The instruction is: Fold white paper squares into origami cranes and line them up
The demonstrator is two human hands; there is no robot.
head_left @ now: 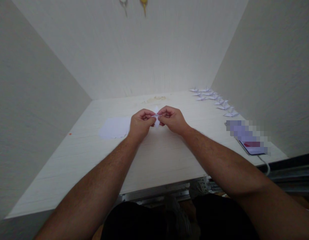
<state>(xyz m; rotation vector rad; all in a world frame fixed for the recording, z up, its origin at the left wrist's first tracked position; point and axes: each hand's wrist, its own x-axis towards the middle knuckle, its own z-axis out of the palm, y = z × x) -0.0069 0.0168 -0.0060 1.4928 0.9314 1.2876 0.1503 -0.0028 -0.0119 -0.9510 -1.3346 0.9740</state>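
Note:
Both hands meet over the middle of the white table (69, 173). My left hand (140, 123) and my right hand (173, 119) are closed, each pinching one side of a small folded piece of white paper (156, 117). The paper is held just above the tabletop, and most of it is hidden between the fingers. A small stack of white paper sheets (115, 128) lies flat on the table just left of my left hand.
Several folded paper figures (215, 99) are lined up along the right wall. A phone (251, 142) with a cable lies at the table's right front. White walls enclose the table on three sides. Two pairs of scissors (134, 5) hang on the back wall.

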